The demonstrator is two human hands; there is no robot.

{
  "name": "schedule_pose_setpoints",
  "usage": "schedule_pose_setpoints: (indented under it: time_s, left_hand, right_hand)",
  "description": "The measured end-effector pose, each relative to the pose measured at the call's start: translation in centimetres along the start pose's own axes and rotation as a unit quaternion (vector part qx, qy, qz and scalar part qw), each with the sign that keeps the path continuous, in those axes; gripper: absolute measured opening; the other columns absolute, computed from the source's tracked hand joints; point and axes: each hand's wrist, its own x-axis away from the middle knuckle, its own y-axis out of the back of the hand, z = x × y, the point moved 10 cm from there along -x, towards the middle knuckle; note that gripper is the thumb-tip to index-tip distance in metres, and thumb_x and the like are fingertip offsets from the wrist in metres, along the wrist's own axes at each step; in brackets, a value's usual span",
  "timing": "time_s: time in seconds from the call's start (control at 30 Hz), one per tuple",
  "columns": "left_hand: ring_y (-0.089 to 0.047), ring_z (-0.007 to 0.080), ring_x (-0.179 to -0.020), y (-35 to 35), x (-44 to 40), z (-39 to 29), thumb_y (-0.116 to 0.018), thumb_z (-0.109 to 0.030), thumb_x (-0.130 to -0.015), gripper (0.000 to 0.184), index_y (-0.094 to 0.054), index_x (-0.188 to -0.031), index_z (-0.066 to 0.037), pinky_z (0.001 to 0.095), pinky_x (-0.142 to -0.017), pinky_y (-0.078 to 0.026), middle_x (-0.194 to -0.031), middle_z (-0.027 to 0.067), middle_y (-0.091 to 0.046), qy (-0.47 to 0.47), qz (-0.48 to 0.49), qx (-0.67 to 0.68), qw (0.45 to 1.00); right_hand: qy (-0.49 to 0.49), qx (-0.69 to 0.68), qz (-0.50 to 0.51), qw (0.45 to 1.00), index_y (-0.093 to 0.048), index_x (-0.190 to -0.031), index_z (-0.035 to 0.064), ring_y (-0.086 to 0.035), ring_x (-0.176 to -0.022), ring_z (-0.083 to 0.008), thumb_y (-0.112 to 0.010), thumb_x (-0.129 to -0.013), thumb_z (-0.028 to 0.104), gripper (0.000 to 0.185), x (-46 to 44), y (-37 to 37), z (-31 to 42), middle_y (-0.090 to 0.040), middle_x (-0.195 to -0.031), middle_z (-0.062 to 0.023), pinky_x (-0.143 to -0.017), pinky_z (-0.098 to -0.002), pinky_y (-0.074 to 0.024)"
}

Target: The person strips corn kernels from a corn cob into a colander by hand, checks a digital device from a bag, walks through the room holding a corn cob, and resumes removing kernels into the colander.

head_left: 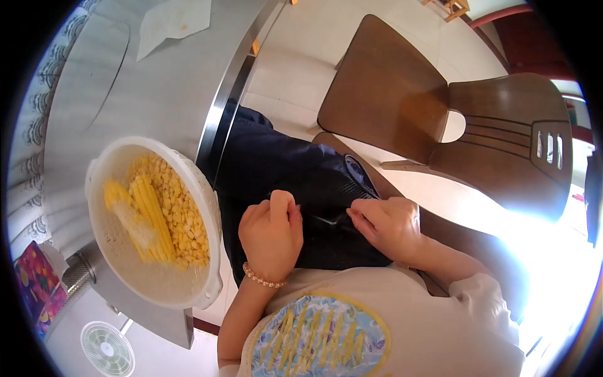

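My left hand (pixel 271 234), with a beaded bracelet (pixel 262 279) at its wrist, is closed over my lap, thumb and forefinger pressed together. Facing it, my right hand (pixel 389 227) is closed in a pinch. Between and beneath both lies a black, slightly shiny material (pixel 326 242) with a bright glint; whether it is cloth or plastic I cannot tell. What the fingertips grip, if anything, is hidden. On the table to the left, a white plastic basin (pixel 107 251) holds loose corn kernels (pixel 185 220) and pieces of corn cob (pixel 151 213).
The metal-topped table (pixel 94 69) has a bright raised edge beside my lap. A piece of white paper (pixel 173 28) lies on its far part. A brown wooden chair (pixel 389 88) stands at the right. Beyond the table are a colourful box (pixel 39 286) and a fan (pixel 107 349).
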Motion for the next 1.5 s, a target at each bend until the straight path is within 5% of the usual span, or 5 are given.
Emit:
schedule_pose_setpoints:
  time_s: [0.37,0.6,0.9,1.27,1.5]
  left_hand:
    - [-0.054,0.0189,-0.060,0.5,-0.8,-0.3,-0.071,-0.008,-0.068,0.025,-0.058,-0.089,-0.011,0.0329,-0.059,-0.040,-0.059,0.0006,-0.055,0.004,0.067,0.017,0.998]
    - [-0.046,0.0192,-0.059,-0.7,0.1,1.7,-0.084,-0.014,-0.054,0.047,-0.054,-0.089,-0.010,0.0326,-0.056,-0.037,-0.060,0.0011,-0.047,0.110,0.145,0.022,0.983]
    - [-0.047,0.0224,-0.070,-0.6,-0.6,1.0,-0.085,-0.021,-0.052,0.050,-0.053,-0.088,-0.009,0.0341,-0.062,-0.038,-0.074,0.0036,-0.050,0.072,0.131,-0.001,0.989]
    - [-0.048,0.0232,-0.074,-1.2,0.1,1.3,-0.084,-0.019,-0.051,0.050,-0.055,-0.091,-0.008,0.0340,-0.065,-0.040,-0.079,0.0045,-0.052,0.066,0.116,0.050,0.990]
    - [-0.057,0.0213,-0.079,0.0,2.3,0.9,-0.076,-0.004,-0.060,0.031,-0.069,-0.090,-0.008,0.0303,-0.066,-0.048,-0.085,0.0028,-0.059,-0.008,0.063,0.058,0.996]
  right_hand:
    - [-0.088,-0.071,0.015,0.993,-0.061,-0.100,0.0043,-0.059,-0.070,-0.0231,-0.071,-0.074,0.042,0.047,-0.7,-0.5,-1.1,-0.055,-0.086,-0.0070,-0.055,-0.0331,-0.0492]
    - [-0.189,-0.284,0.107,0.934,-0.060,-0.106,0.0069,-0.058,-0.075,-0.0215,-0.074,-0.075,0.029,0.040,-1.3,-2.2,-3.5,-0.053,-0.090,-0.0081,-0.065,-0.0319,-0.0497]
    - [0.032,-0.133,0.069,0.988,-0.067,-0.093,0.0054,-0.059,-0.083,-0.0224,-0.076,-0.064,0.010,0.030,-3.4,-1.1,-1.3,-0.060,-0.092,-0.0071,-0.067,-0.0312,-0.0497]
    - [-0.006,-0.204,-0.013,0.979,-0.066,-0.079,0.0058,-0.060,-0.068,-0.0210,-0.075,-0.065,0.010,0.017,-2.7,-1.5,-2.2,-0.061,-0.077,-0.0043,-0.060,-0.0316,-0.0502]
    - [0.159,-0.097,-0.086,0.979,-0.066,-0.081,0.0054,-0.058,-0.066,-0.0176,-0.073,-0.063,0.009,0.020,-2.1,0.7,0.9,-0.060,-0.077,-0.0031,-0.074,-0.0350,-0.0521]
